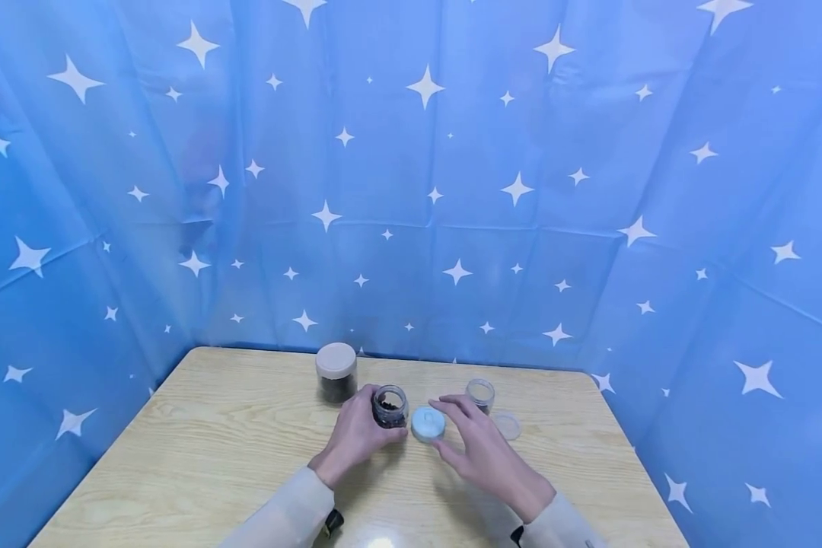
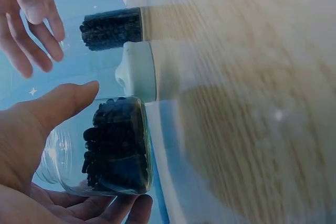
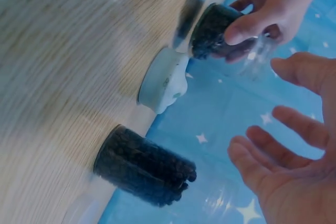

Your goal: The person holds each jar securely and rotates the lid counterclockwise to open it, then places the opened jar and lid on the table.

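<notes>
My left hand (image 1: 358, 428) grips an uncapped glass jar (image 2: 118, 148), fingers and thumb around its sides. Dark, bean-like pieces fill the lower part of this jar, which stands upright on the table. Just right of it lies a light blue lid (image 1: 428, 424) with a raised shape on top. My right hand (image 1: 481, 449) hovers by that lid with thumb and fingers spread, and nothing is between them. Behind the right hand stands a second uncapped glass jar (image 3: 142, 166) with similar dark pieces, partly hidden in the head view.
A larger jar (image 1: 336, 373) with a pale lid and dark contents stands at the back, left of my left hand. Beside the second glass jar lies a clear round lid (image 1: 507, 425). The wooden table (image 1: 246, 426) meets a blue star-patterned curtain (image 1: 383, 175) behind.
</notes>
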### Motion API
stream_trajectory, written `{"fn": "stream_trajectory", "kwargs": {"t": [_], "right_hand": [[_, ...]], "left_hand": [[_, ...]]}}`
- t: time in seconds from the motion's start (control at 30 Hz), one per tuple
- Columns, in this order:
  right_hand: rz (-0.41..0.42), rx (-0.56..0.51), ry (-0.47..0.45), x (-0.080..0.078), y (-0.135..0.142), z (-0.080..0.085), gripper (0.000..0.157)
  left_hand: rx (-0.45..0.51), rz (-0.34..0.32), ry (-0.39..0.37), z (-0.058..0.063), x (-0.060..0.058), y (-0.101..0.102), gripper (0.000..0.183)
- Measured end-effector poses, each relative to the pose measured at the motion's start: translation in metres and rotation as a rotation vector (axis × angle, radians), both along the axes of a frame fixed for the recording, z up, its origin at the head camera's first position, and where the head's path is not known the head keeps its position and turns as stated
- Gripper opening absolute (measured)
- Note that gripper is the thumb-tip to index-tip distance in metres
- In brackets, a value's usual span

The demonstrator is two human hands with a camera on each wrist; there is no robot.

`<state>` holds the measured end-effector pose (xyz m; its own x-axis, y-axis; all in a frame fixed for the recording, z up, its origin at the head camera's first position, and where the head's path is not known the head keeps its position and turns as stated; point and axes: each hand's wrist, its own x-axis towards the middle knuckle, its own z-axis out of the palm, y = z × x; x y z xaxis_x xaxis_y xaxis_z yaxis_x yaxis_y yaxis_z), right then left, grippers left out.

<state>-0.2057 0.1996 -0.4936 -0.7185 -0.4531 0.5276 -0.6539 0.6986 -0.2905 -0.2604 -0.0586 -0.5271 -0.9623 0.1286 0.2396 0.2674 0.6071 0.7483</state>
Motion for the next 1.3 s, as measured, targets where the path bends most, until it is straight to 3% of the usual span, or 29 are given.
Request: {"fn": "stream_trajectory", "kwargs": {"t": [0.13, 0.43, 0.7, 0.93, 1.13, 1.3], "right_hand": [[0.035, -0.030, 0.020, 0.005, 0.005, 0.002, 0.064], [0.038, -0.069, -0.061, 0.015, 0.011, 0.002, 0.062], [0.002, -0.034, -0.005, 0.020, 0.011, 0.000, 0.062], [-0.003, -0.035, 0.011, 0.024, 0.013, 0.000, 0.064], [0.010, -0.066, 0.001, 0.024, 0.013, 0.000, 0.063], [0.023, -0.101, -0.017, 0.024, 0.012, 0.000, 0.062]], "left_hand": [[-0.002, -0.001, 0.001, -0.005, -0.004, 0.001, 0.083], [0.020, 0.018, -0.044, -0.010, -0.009, 0.002, 0.087], [0.038, 0.027, -0.059, -0.011, -0.009, 0.001, 0.108], [-0.010, 0.019, -0.054, -0.009, -0.004, -0.008, 0.116], [-0.017, 0.036, -0.070, -0.007, 0.003, -0.021, 0.110], [-0.026, 0.076, -0.044, -0.004, 0.007, -0.033, 0.081]]}}
